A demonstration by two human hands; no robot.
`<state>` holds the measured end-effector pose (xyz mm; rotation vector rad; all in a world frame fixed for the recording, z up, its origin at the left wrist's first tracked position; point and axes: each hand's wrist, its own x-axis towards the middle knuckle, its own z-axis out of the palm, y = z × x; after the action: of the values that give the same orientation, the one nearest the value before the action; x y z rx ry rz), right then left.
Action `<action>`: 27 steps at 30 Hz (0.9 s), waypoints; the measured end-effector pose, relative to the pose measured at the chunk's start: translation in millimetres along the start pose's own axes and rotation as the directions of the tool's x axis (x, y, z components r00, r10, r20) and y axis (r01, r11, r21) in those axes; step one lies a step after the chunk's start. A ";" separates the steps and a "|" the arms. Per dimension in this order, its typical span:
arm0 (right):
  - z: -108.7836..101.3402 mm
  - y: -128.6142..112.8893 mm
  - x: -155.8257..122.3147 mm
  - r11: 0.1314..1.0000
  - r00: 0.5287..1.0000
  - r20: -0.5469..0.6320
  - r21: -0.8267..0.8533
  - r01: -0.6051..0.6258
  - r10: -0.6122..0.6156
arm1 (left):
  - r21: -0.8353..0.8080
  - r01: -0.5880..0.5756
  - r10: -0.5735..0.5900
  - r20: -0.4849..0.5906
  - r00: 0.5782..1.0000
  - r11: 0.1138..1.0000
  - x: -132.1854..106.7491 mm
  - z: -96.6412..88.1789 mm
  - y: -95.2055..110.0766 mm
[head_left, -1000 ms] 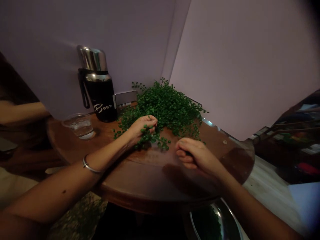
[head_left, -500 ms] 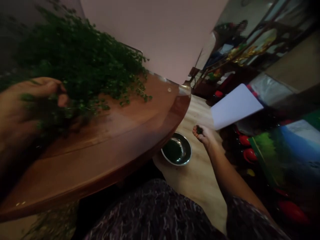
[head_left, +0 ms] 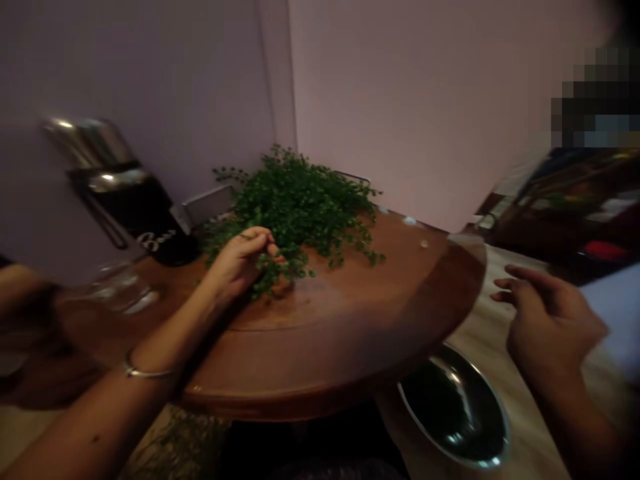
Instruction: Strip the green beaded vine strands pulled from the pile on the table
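Observation:
My left hand [head_left: 247, 263] is closed round a green leafy sprig [head_left: 273, 275], its thumb and fingers pinching the stem over the table. Right behind it lies a heap of small-leaved green stems [head_left: 305, 200]. My right hand [head_left: 550, 313] is raised past the table's right edge, its fingers loosely bent and apart, with nothing visible in them. Lower down, to the left of that hand, a shiny steel bowl [head_left: 493, 427] holds dark green leaves [head_left: 435, 397].
The round brown table [head_left: 350, 333] stands against a pale wall. At its left are a black tumbler [head_left: 165, 227] with pale lettering, metallic at the top, and a clear glass [head_left: 125, 290]. Another person's arm [head_left: 20, 287] shows at the left edge. More greenery [head_left: 175, 440] lies below the table.
The view has swung left and up. My right hand, which had a dark leafy clump in its palm, has risen and now shows none. My left hand still grips a sprig.

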<state>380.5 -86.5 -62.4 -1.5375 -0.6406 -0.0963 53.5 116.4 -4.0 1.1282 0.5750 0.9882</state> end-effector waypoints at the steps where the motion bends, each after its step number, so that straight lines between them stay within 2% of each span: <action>1: 15.7 -23.2 -7.2 0.988 0.985 0.095 -0.031 0.149 -0.145 | -0.011 -0.004 0.004 0.010 1.000 1.000 -0.5 -1.2 0.2; 2: 32.5 -45.2 -16.0 0.958 0.940 0.203 -0.024 0.285 -0.274 | -0.020 -0.008 0.008 0.015 1.000 1.000 -1.5 -2.1 0.8; 4: 69.0 -82.0 -35.0 0.868 0.755 0.447 0.112 0.484 -0.479 | -0.038 -0.010 0.011 0.035 0.999 0.999 -3.9 -2.9 2.4; 6: 106.1 -106.7 -51.1 0.808 0.559 0.616 0.240 0.538 -0.555 | -0.066 -0.012 0.016 0.052 0.999 0.998 -5.9 -2.6 4.0; 7: 123.3 -115.2 -57.1 0.790 0.491 0.660 0.271 0.549 -0.568 | -0.082 -0.017 0.022 0.058 0.998 0.996 -6.3 -2.5 4.6; 9: 151.3 -126.7 -66.2 0.786 0.393 0.739 0.290 0.546 -0.547 | -0.115 -0.036 0.043 0.063 0.997 0.993 -6.3 -3.1 5.8; 11: 168.5 -133.6 -74.3 0.806 0.347 0.788 0.294 0.513 -0.508 | -0.153 -0.065 0.075 0.059 0.995 0.986 -5.6 -5.0 7.7; 13: 174.5 -137.3 -83.7 0.810 0.310 0.811 0.305 0.501 -0.497 | -0.202 -0.097 0.111 0.058 0.992 0.975 -5.0 -7.9 10.6; 14: 174.0 -138.1 -88.6 0.799 0.263 0.825 0.322 0.508 -0.500 | -0.226 -0.109 0.124 0.055 0.991 0.968 -4.8 -9.5 12.3; 16: 168.8 -138.4 -95.6 0.774 0.114 0.867 0.365 0.518 -0.485 | -0.261 -0.119 0.138 0.055 0.989 0.958 -4.8 -12.3 15.9; 17: 165.5 -138.4 -96.6 0.773 0.061 0.879 0.380 0.507 -0.473 | -0.270 -0.116 0.138 0.062 0.989 0.956 -4.8 -13.3 17.4; 18: 162.7 -138.7 -95.4 0.782 0.064 0.879 0.386 0.489 -0.473 | -0.278 -0.110 0.135 0.072 0.988 0.954 -4.8 -14.0 18.5; 19: 161.0 -139.2 -92.1 0.794 0.130 0.862 0.379 0.476 -0.490 | -0.286 -0.103 0.132 0.087 0.987 0.953 -4.7 -14.4 19.2; 21: 162.1 -141.4 -80.9 0.788 0.345 0.750 0.364 0.497 -0.564 | -0.298 -0.087 0.128 0.124 0.984 0.951 -4.6 -14.4 19.6; 22: 165.0 -142.8 -74.5 0.764 0.407 0.682 0.362 0.534 -0.607 | -0.301 -0.079 0.127 0.144 0.981 0.950 -4.6 -14.2 19.3; 23: 169.2 -144.2 -68.8 0.733 0.414 0.644 0.364 0.575 -0.644 | -0.302 -0.073 0.127 0.164 0.978 0.950 -4.7 -13.8 18.8; 24: 174.1 -145.4 -64.4 0.705 0.377 0.645 0.374 0.603 -0.664 | -0.301 -0.071 0.130 0.183 0.974 0.951 -4.9 -13.4 18.4; 25: 179.3 -146.2 -62.0 0.698 0.318 0.685 0.388 0.602 -0.656 | -0.294 -0.069 0.133 0.204 0.970 0.953 -5.2 -12.9 17.9; 27: 189.0 -146.9 -62.6 0.758 0.202 0.802 0.402 0.513 -0.562 | -0.277 -0.063 0.131 0.234 0.963 0.959 -6.1 -12.2 17.4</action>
<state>201.6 61.2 23.4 -1.1212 -2.0846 0.2581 34.6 118.6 7.3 1.0250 0.1759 0.9572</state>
